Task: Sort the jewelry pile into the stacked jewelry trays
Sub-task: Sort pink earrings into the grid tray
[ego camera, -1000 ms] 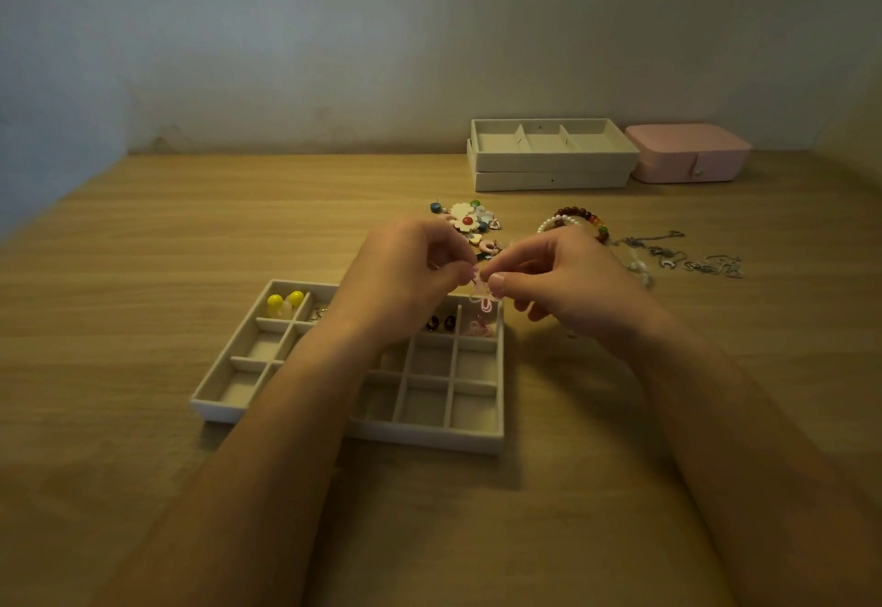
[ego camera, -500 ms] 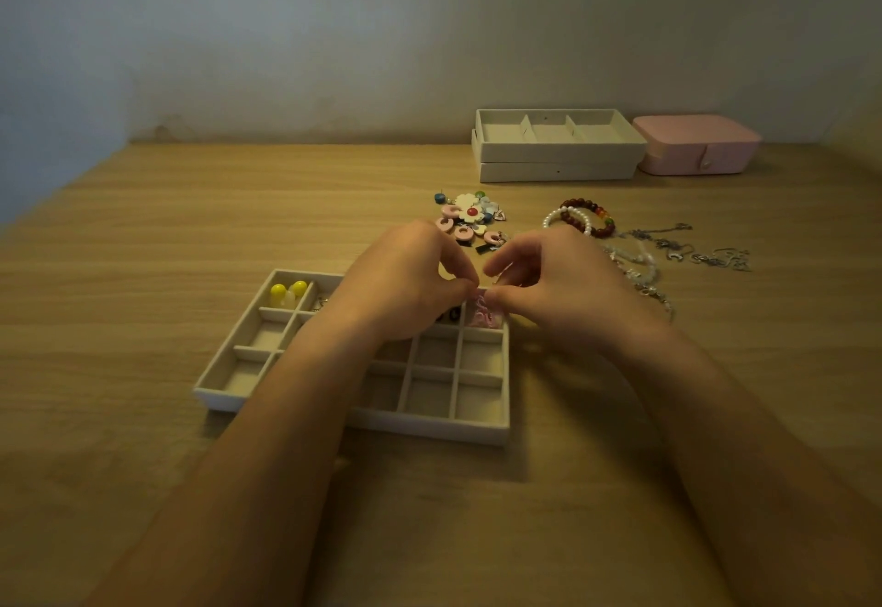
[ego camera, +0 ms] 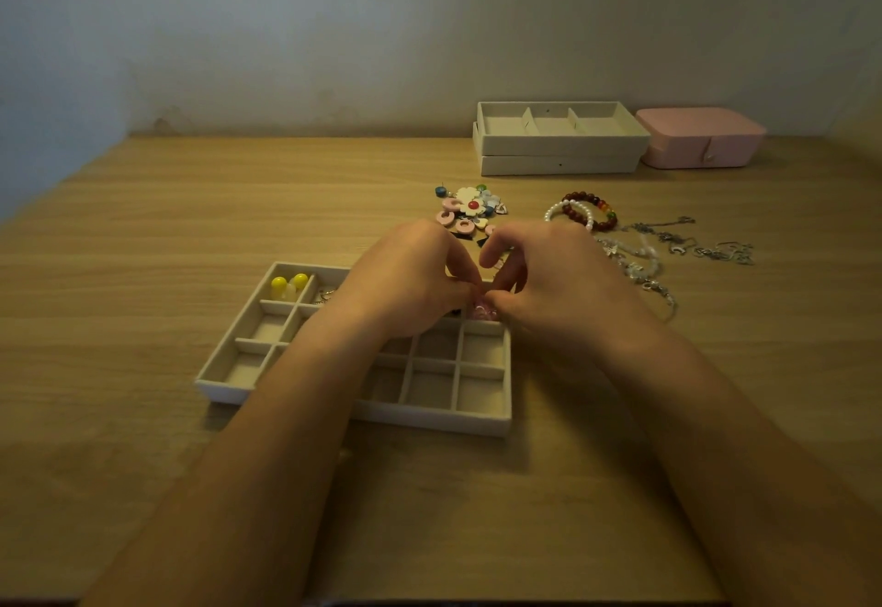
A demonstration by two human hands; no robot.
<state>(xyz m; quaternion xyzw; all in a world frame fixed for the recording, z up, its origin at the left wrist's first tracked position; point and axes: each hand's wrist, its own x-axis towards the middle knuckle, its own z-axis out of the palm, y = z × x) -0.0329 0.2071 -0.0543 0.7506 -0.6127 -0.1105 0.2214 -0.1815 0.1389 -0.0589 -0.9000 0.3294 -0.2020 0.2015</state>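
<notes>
Forearms: both bare, rising from the bottom edge of the frame and converging on the middle.
Table: light wood grain (ego camera: 191,224), filling the lower two thirds of the picture.
Compartment tray: a cream tray (ego camera: 429,417) with a grid of small square cells, lying flat at centre frame. The left forearm crosses over its middle.
Left hand: the left hand (ego camera: 410,282) is over the tray's far row, fingers curled, with thumb and forefinger tips drawn together in a pinch on the pink piece.
Right hand: the right hand (ego camera: 558,282) is at the tray's far right corner, fingers curled. Its thumb and a fingertip nip the same piece, tip to tip with the left hand.
Pink piece: a small pale pink piece (ego camera: 482,311) sits low in the far right cell, mostly hidden under the fingertips. Its shape cannot be told.
Yellow beads: two round yellow beads (ego camera: 288,284) are in the far left cell. Something small and silvery is in the next cell, too small to identify.
Jewelry pile: the loose jewelry pile (ego camera: 470,212) is just beyond the hands, with pink rings and a white flower with a red centre.
Bracelets: a dark red bead bracelet (ego camera: 589,210) overlaps a white pearl bracelet (ego camera: 553,212), right of the pile.
Chains: tangled silver chains (ego camera: 692,243) are spread toward the right of the frame.
Stacked trays: two cream stacked trays (ego camera: 558,143) stand at upper right against the wall. The top one has three divisions.
Pink box: a closed pink box (ego camera: 701,138) stands just right of the stack.
</notes>
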